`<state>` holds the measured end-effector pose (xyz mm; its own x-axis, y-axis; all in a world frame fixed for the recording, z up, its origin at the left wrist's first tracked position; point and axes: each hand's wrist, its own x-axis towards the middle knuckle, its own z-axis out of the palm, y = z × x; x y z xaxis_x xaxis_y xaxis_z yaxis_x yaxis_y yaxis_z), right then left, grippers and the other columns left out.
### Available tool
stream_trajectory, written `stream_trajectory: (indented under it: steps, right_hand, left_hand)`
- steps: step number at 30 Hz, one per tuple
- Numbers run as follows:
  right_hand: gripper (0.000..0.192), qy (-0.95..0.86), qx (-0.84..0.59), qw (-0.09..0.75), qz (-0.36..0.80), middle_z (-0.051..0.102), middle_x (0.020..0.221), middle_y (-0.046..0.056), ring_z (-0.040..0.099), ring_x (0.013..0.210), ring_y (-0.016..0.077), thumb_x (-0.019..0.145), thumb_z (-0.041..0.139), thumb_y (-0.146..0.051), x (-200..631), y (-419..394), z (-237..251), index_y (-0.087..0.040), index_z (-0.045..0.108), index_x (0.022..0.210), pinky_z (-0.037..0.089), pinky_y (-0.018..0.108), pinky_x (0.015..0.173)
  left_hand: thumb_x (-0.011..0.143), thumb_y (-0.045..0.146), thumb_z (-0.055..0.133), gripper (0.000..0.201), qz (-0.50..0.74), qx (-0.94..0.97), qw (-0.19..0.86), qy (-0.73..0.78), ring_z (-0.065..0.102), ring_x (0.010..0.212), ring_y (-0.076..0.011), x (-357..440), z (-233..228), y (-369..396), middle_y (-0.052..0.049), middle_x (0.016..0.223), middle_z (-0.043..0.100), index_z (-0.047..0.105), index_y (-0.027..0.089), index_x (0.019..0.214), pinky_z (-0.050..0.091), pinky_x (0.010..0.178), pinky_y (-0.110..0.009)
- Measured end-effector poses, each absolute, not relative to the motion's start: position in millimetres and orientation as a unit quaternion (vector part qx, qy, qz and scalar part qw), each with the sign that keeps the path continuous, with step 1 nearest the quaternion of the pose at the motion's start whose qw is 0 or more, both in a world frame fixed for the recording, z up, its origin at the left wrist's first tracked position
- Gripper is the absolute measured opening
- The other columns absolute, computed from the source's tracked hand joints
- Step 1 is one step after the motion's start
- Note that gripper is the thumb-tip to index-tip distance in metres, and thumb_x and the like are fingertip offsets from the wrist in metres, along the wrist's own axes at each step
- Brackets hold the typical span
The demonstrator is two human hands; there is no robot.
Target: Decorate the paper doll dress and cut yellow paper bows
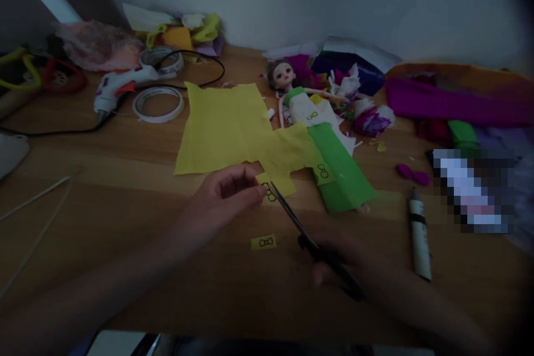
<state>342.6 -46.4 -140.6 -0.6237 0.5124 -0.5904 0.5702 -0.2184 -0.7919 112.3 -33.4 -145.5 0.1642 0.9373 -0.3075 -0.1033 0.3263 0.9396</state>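
Between thumb and fingers, my left hand pinches a small piece of yellow paper with a bow drawn on it. My right hand grips dark-handled scissors, whose blade tips touch or nearly touch that piece. A second yellow slip with a bow outline lies on the table below. Behind my hands spreads a large yellow sheet with an irregular edge. To its right lies a doll in a white and green paper dress; a yellow piece with a bow rests on the green part.
A glue gun and tape rolls lie on the left. A marker and a purple bow-shaped piece are at right, near a blurred-out object. Coloured paper and scraps line the wall.
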Motion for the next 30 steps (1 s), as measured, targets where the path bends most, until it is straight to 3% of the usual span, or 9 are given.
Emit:
stream_trajectory:
  steps: [12,16,23,30]
  right_hand:
    - [0.021,0.612,0.434,0.02,-0.66,0.062,0.069,-0.002,0.052,0.063,0.0124,0.088,0.056,-0.032,341.3,-44.7,-139.4,-0.019,0.07,0.08,0.036,0.023,0.054]
    - [0.025,0.602,0.44,0.026,-0.667,0.058,0.067,-0.001,0.052,0.064,0.014,0.088,0.054,-0.036,339.9,-45.0,-136.4,-0.018,0.069,0.078,0.036,0.025,0.057]
    - [0.016,0.583,0.45,0.037,-0.675,0.055,0.068,-0.002,0.048,0.066,0.0136,0.082,0.055,-0.031,337.3,-45.4,-130.6,-0.018,0.062,0.075,0.036,0.025,0.058]
    - [0.014,0.592,0.446,0.039,-0.67,0.055,0.065,-0.003,0.048,0.062,0.0118,0.081,0.055,-0.023,336.9,-45.5,-132.8,-0.018,0.065,0.074,0.034,0.023,0.056]
  left_hand:
    - [0.071,0.027,0.068,0.016,0.423,0.428,0.612,0.513,0.047,0.055,-0.0062,112.3,-144.1,-31.2,0.006,0.059,0.054,0.057,0.018,0.064,0.036,0.051,-0.014]
    - [0.069,0.029,0.068,0.016,0.416,0.434,0.604,0.523,0.046,0.054,-0.0074,112.9,-142.0,-31.8,0.006,0.058,0.053,0.057,0.018,0.063,0.036,0.05,-0.017]
    - [0.072,0.026,0.066,0.016,0.428,0.444,0.6,0.51,0.045,0.053,-0.006,112.9,-141.6,-31.0,0.006,0.058,0.052,0.057,0.017,0.062,0.036,0.051,-0.016]
    - [0.072,0.024,0.065,0.017,0.421,0.464,0.599,0.498,0.043,0.051,-0.0051,112.9,-143.6,-32.0,0.007,0.056,0.051,0.054,0.017,0.062,0.032,0.048,-0.015]
